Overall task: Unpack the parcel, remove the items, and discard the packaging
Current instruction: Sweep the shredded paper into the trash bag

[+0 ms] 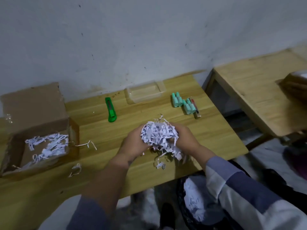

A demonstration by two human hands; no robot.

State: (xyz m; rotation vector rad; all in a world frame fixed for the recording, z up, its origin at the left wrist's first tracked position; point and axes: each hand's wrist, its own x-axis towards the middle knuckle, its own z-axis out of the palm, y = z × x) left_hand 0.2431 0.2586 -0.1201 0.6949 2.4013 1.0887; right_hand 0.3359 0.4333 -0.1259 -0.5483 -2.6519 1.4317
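Both hands cup one wad of shredded paper (159, 135) above the table (103, 156), right of the box (36, 130). The left hand (134, 143) presses in from one side and the right hand (184, 138) from the other, fingers curled around the wad. The shreds look very light, soft and springy; loose strands dangle below and some lie on the table nearer the box. Such stuff likely sheds when squeezed loosely, so a firm two-sided scoop from beneath suits it. More shreds remain in the box. A bin (196, 206) sits below, further right of the box.
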